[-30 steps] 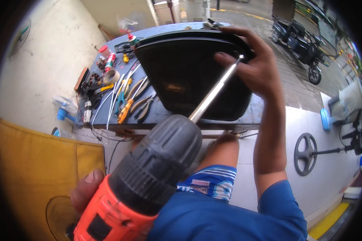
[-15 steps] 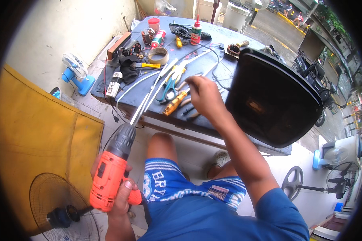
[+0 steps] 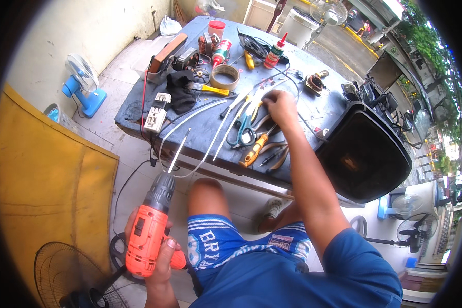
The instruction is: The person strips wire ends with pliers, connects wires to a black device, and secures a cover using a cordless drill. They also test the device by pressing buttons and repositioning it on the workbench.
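Note:
My left hand (image 3: 161, 259) is wrapped round the handle of an orange-red cordless drill (image 3: 149, 231), held in front of the table's near edge. A long thin metal bit (image 3: 180, 151) points up and away from its chuck. My right hand (image 3: 283, 109) reaches over the table among the hand tools, fingers curled and pinched together; what they hold, if anything, is hidden. Close by lie teal-handled scissors (image 3: 245, 132), a screwdriver with an orange-yellow handle (image 3: 253, 151) and several pliers (image 3: 280, 154). Thin white strips (image 3: 226, 123) lie to the left of these tools.
A black plastic housing (image 3: 367, 154) stands at the table's right edge. Further back are a tape roll (image 3: 225, 77), a yellow-handled brush (image 3: 210, 89), a glue bottle (image 3: 274, 54) and a copper-wound motor part (image 3: 315, 83). A white power strip (image 3: 158, 112) lies at left. Fans stand around the table.
My right hand has moved slightly right and farther back over the tools. The drill has shifted a little right, its bit now apart from the white strips. The view has turned.

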Demonstrator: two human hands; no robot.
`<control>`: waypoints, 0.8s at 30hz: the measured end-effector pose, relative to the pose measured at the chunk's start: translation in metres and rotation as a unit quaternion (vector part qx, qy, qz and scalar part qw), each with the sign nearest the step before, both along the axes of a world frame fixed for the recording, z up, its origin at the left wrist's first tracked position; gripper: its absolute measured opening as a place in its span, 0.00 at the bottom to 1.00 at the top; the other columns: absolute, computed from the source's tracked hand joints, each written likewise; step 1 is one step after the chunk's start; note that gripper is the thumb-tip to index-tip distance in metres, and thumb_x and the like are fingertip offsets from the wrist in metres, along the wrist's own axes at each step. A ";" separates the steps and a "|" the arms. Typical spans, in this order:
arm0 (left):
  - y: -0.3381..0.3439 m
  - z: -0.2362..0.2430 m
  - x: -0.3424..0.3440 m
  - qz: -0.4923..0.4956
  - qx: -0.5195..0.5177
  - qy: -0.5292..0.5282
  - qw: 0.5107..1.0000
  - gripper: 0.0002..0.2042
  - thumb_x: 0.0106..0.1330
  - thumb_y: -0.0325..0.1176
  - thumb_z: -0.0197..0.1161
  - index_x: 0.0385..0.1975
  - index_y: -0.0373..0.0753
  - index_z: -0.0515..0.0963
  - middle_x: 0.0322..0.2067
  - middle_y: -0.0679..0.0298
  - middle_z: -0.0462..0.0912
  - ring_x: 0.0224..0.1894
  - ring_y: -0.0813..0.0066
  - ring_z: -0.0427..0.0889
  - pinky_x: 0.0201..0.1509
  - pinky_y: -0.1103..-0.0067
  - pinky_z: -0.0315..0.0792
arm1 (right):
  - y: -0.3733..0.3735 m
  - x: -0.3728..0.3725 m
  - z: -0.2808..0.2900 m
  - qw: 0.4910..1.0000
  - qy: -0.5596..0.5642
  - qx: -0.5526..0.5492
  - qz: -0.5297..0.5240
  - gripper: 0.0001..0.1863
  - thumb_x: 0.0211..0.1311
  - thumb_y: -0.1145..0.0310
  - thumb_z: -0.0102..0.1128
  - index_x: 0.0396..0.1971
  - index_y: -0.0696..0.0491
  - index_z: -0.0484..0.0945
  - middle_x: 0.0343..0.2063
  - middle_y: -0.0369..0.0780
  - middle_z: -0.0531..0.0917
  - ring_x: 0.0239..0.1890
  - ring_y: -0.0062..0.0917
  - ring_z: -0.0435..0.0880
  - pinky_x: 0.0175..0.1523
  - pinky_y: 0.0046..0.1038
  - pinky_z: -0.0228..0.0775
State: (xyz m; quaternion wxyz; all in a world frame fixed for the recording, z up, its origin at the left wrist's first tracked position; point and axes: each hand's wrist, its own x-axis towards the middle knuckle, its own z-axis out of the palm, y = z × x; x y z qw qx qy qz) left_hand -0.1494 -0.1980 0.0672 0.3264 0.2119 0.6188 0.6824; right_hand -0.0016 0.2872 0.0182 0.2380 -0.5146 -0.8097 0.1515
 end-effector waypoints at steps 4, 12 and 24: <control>0.004 -0.004 -0.002 -0.002 0.012 0.009 1.000 0.38 0.66 0.22 0.62 0.78 0.35 0.56 0.52 0.46 0.79 0.31 0.73 0.84 0.37 0.76 0.82 | -0.003 0.005 0.013 0.968 0.231 -0.085 -0.048 0.13 0.75 0.71 0.65 0.53 0.61 0.85 0.43 0.42 0.91 0.43 0.27 0.88 0.53 0.31 0.79; 0.010 -0.003 0.007 -0.006 0.025 0.000 1.000 0.41 0.65 0.21 0.62 0.80 0.37 0.52 0.52 0.44 0.79 0.30 0.72 0.84 0.37 0.74 0.83 | -0.018 0.011 0.035 0.898 0.361 -0.249 0.044 0.13 0.75 0.76 0.61 0.55 0.57 0.84 0.47 0.40 0.89 0.47 0.26 0.87 0.54 0.32 0.76; 0.002 -0.012 0.003 0.007 -0.008 -0.014 1.000 0.41 0.66 0.22 0.63 0.80 0.39 0.53 0.54 0.46 0.78 0.31 0.74 0.82 0.37 0.75 0.82 | 0.005 -0.026 0.014 0.982 -0.166 0.017 0.093 0.24 0.71 0.56 0.53 0.64 0.44 0.82 0.67 0.41 0.80 0.75 0.45 0.70 0.78 0.55 0.57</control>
